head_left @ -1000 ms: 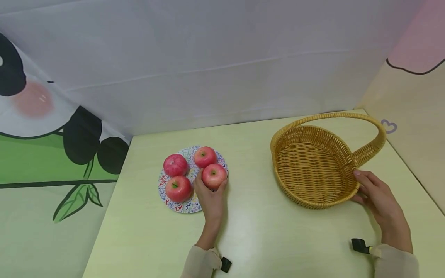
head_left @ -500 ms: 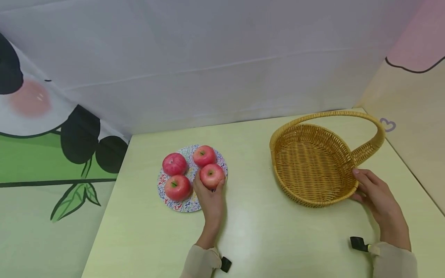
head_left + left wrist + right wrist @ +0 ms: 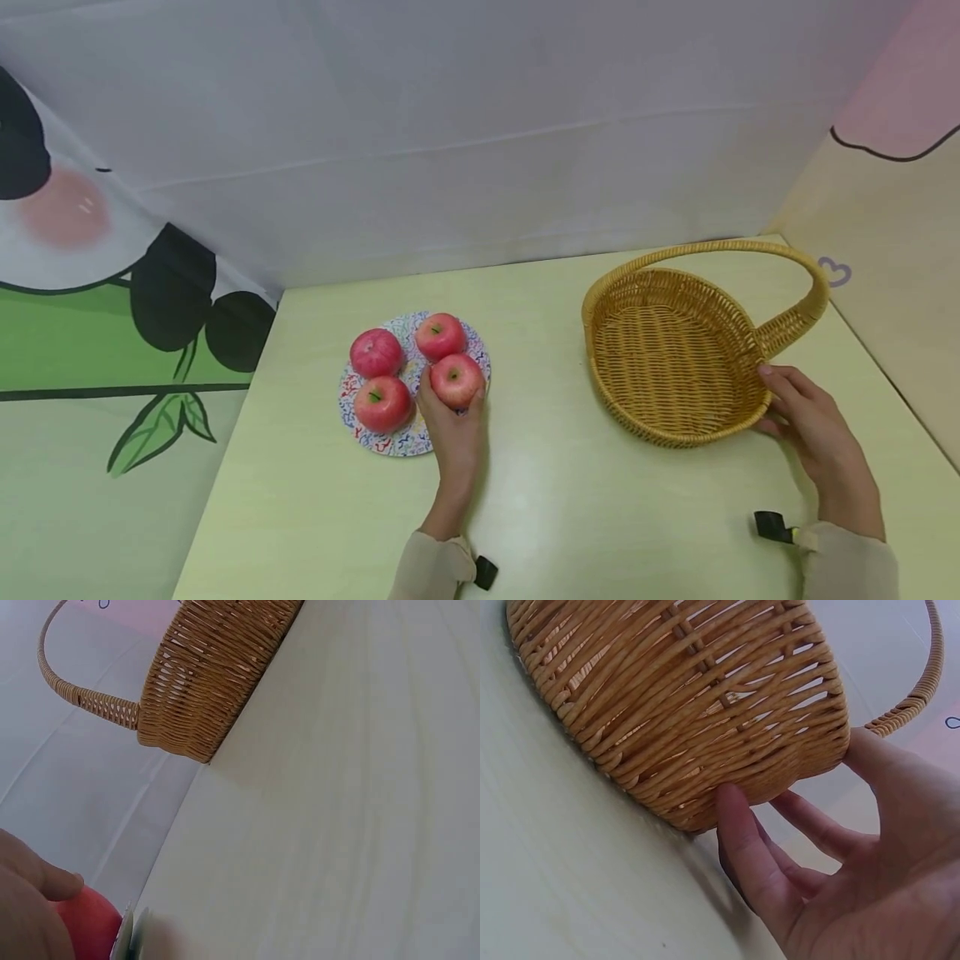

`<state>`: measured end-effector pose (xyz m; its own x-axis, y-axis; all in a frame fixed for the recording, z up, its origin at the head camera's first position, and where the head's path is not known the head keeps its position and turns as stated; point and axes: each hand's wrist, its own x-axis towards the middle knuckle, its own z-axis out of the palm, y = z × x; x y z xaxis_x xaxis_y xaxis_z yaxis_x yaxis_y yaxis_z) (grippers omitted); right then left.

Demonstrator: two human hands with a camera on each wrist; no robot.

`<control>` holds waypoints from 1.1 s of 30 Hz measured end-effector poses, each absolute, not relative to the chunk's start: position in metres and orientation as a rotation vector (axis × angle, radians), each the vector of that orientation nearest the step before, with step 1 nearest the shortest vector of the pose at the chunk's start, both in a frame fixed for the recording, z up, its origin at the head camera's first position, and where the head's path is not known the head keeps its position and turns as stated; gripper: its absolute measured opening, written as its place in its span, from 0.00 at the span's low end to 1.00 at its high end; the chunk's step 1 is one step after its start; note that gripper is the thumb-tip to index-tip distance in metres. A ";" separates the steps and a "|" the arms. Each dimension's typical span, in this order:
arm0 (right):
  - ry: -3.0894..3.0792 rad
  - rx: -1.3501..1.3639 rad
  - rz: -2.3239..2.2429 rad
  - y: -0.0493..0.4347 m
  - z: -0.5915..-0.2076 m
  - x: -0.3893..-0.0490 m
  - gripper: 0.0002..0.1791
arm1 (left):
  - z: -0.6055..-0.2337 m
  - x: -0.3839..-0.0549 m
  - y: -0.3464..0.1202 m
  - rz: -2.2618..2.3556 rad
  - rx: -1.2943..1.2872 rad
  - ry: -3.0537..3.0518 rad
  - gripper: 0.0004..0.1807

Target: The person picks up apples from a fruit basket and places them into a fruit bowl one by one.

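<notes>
My left hand [image 3: 452, 433] holds a pinkish-red apple [image 3: 457, 380] between thumb and fingers, at the right side of a round plate [image 3: 401, 443] with a colourful squiggle pattern. In the left wrist view, this apple [image 3: 91, 924] shows low at the corner, right at the plate's edge. Sharing the plate are a front-left apple [image 3: 383, 405], a back apple [image 3: 440, 336] and a darker, streaked round fruit [image 3: 377, 353]. My right hand [image 3: 816, 429] grips the woven basket [image 3: 667, 367] at its right side, below the handle's base; fingertips press the outer wall [image 3: 705, 750].
The basket's tall arched handle [image 3: 720, 247] rises over its bare woven bottom. Behind the pale yellow table [image 3: 540, 500] hangs a white cloth [image 3: 480, 167]. Cartoon-printed panels [image 3: 90, 333] stand at the left, and a beige panel [image 3: 892, 275] borders the right edge.
The head view has shifted slightly. Both hands keep their places, the left on the apple and the right on the basket.
</notes>
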<state>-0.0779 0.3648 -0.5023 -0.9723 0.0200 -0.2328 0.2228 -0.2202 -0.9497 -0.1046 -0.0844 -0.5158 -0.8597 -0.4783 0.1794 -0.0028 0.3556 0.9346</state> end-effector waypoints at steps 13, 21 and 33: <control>2.335 0.309 -1.937 0.367 -0.492 -0.080 0.09 | -0.511 -0.098 -0.090 -1.567 0.365 -2.256 0.49; 2.691 0.322 -1.448 0.368 -0.477 -0.070 0.33 | -0.496 -0.092 -0.102 -1.540 0.200 -2.428 0.52; 3.117 0.532 -0.886 0.346 -0.440 -0.053 0.31 | -0.455 -0.075 -0.120 -1.475 0.069 -2.609 0.53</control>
<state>-0.0531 0.3462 -0.4397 -0.9377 0.3442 0.0476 0.2677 0.8029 -0.5327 -0.0752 -0.1204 -0.4545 -0.9886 -0.1102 0.1024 0.0310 0.5171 0.8554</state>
